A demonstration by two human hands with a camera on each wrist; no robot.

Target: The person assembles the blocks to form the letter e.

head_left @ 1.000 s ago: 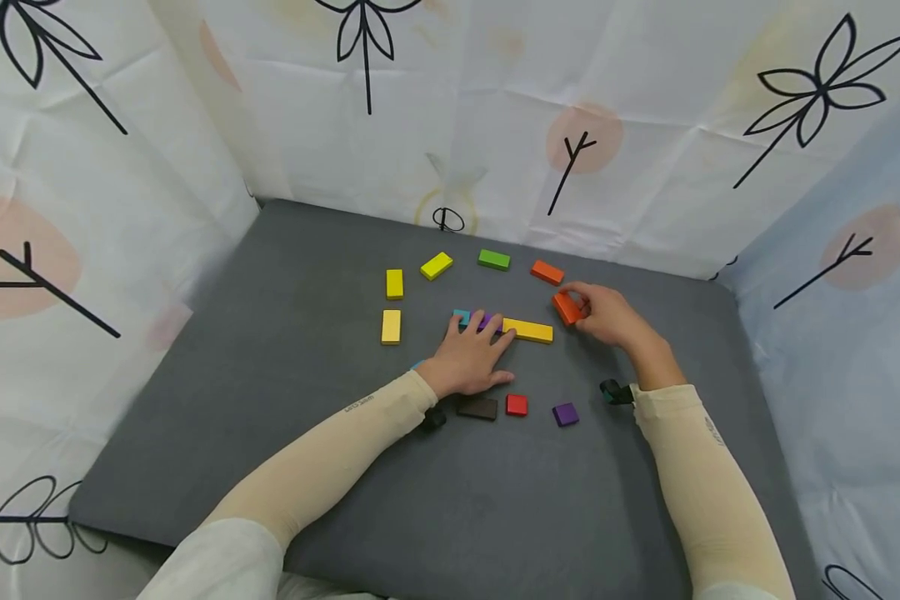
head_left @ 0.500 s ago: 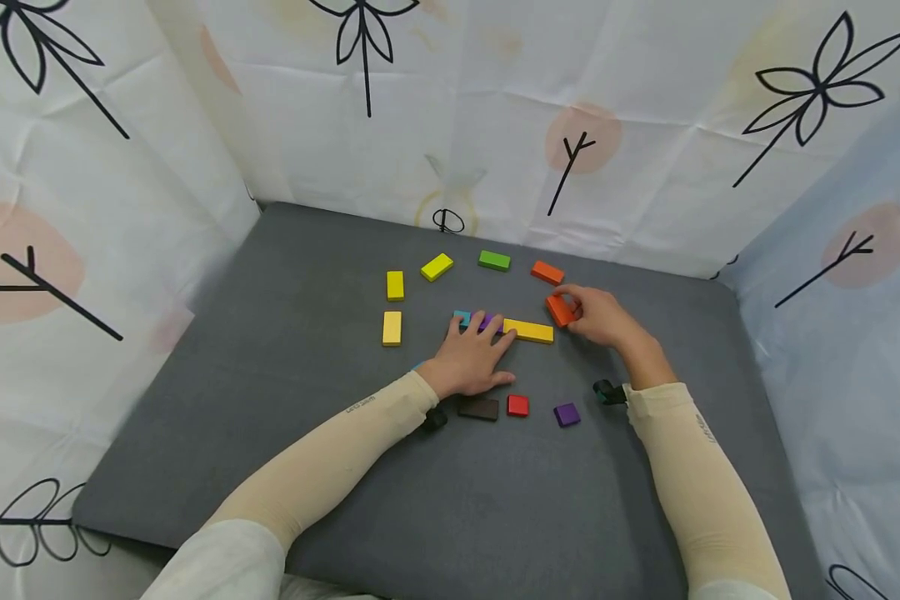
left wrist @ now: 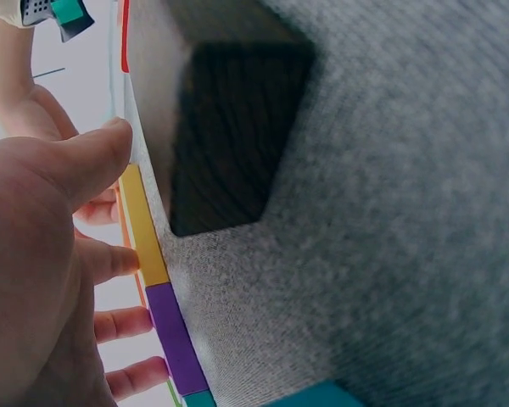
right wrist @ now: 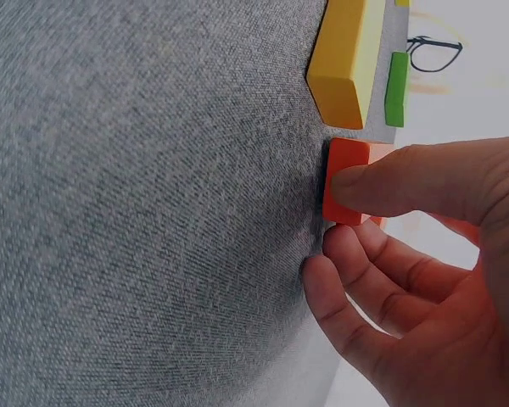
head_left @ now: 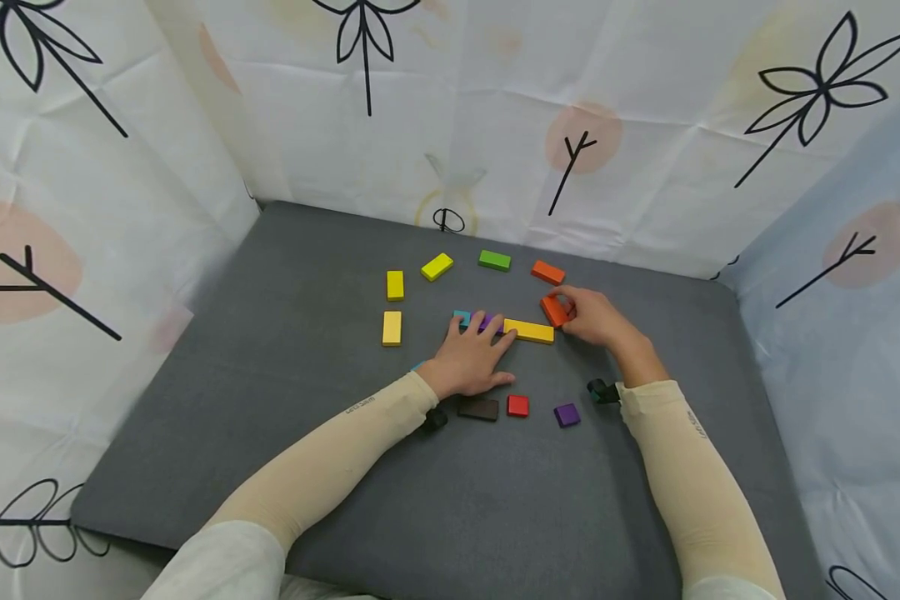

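My right hand [head_left: 598,317] pinches an orange-red block [head_left: 552,311] between thumb and fingers. In the right wrist view the thumb presses that block's near end [right wrist: 349,157], low over the cloth and just off the end of a long yellow block [right wrist: 343,68]. My left hand [head_left: 471,357] lies with fingers spread, fingertips on a straight row of blocks. The row holds a light blue block [head_left: 461,317], a purple block [left wrist: 176,339] and the long yellow block. Fingers partly hide the purple one.
Around the row lie two yellow blocks [head_left: 395,285], a bright yellow block [head_left: 437,267], a green block [head_left: 494,260] and another orange block [head_left: 547,272]. Nearer me are a dark brown block [head_left: 477,408], a red block [head_left: 517,406] and a purple block [head_left: 567,415]. Patterned curtains surround the grey table [head_left: 450,517].
My right hand has slid the orange-red block a little to the left, closer to the yellow block's end. The left hand has stayed in place on the row.
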